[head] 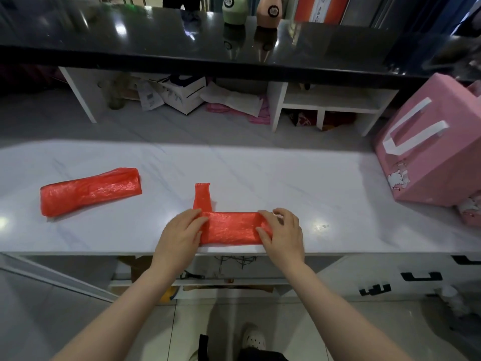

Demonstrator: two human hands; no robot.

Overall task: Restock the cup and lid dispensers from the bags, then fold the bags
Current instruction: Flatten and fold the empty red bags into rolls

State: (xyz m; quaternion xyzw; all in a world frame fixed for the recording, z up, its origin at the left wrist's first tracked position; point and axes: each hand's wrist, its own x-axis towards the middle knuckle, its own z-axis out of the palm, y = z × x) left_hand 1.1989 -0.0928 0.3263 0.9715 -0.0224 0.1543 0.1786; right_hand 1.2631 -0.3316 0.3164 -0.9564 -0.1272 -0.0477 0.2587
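- Red thin plastic, folded into a flat band, is the bag (pixel 230 227) being worked; it lies at the near edge of the white marble-patterned counter (pixel 325 183), with one narrow handle strip sticking up from its left end toward the far side.
- A second red bag (pixel 89 191), folded into a long loose roll, lies well apart to the left on the same counter.
- At the right edge a pink box (pixel 426 157) with white strap handles and a small cartoon sheep print stands on the counter; nothing lies between it and the hands.
- Beyond the counter a glossy black shelf (pixel 156 45) carries a green bottle (pixel 234 9) and a peach bottle (pixel 269 11), each with a round dark emblem too small to read.
- No writing can be read anywhere.
- The left hand (pixel 179 235) lies over the band's left end, fingers laid flat on the plastic.
- The right hand (pixel 282 231) holds the right end, thumb and fingertips curled onto the fold.
- Both forearms reach in from below, the hands apart at either end of the band.
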